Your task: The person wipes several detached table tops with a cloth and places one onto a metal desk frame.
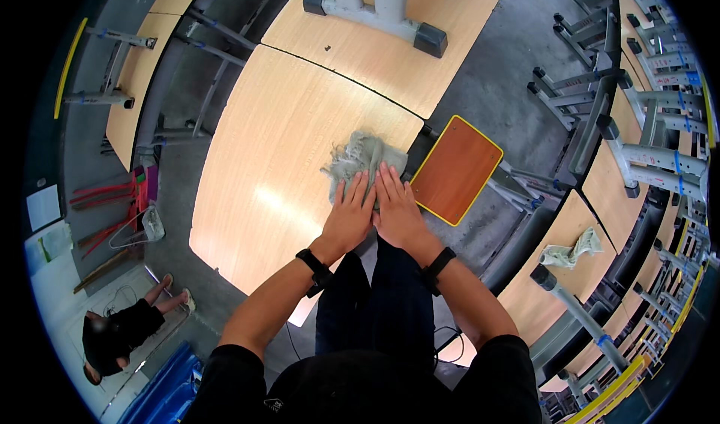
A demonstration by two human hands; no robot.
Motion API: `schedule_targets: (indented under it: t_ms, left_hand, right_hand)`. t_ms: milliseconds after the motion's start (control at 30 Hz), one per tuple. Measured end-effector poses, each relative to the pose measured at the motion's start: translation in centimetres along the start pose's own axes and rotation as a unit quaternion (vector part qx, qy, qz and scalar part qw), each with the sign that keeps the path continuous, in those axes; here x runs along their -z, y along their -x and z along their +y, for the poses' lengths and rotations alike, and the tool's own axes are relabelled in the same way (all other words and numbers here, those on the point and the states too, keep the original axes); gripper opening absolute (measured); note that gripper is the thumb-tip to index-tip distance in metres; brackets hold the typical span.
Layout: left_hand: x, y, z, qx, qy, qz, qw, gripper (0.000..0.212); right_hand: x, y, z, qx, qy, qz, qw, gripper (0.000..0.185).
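A grey, frayed cloth point(364, 155) lies bunched on the light wood desk top point(270, 142), close to its right edge. Both of my hands rest flat on the cloth's near part, side by side with the thumbs close together. My left hand point(351, 210) covers its lower left portion, fingers stretched forward. My right hand point(398, 207) presses on the lower right portion. Neither hand's fingers are curled round the cloth. Part of the cloth is hidden under the palms.
A stool with a yellow-edged brown seat point(458, 171) stands right of the desk. An upturned stool's metal foot point(374, 21) rests on the adjoining desk. Another cloth point(572, 249) lies on a desk at right. A person point(121, 328) is at lower left, near red-handled tools point(121, 210).
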State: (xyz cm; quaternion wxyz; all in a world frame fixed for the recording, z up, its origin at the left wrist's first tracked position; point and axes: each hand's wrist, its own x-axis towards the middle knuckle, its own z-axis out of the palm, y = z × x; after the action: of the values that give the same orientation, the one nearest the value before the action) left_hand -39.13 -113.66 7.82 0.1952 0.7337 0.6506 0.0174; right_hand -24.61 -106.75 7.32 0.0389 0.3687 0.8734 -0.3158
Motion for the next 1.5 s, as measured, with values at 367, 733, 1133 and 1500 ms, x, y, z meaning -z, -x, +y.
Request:
schedule_targets:
  t_ms: [367,733,1133,1500]
  left_hand:
    - [2.9,6.7,3.2,0.045,0.218,-0.079,0.972,0.022]
    - [3.7,9.6,7.0,0.162,0.240,-0.250,0.924,0.026]
    - [7.4,11.3,7.1,0.197,0.197,-0.333,0.901,0.043]
    - [2.8,19.2,6.6,0.166,0.232,-0.187,0.940,0.031]
  right_hand:
    - [0.1,9.0,4.6,-0.070,-0.249,-0.104,0.960,0.047]
    - [-4.4,13.5,13.9,-0.275,-0.158,-0.197,0.928,0.039]
    - [-6.0,16.4,13.7,-0.306,-0.161,-0.169,0.923,0.039]
    - [-4.2,20.0,8.2,-0.289,-0.119,-0.119,0.942,0.036]
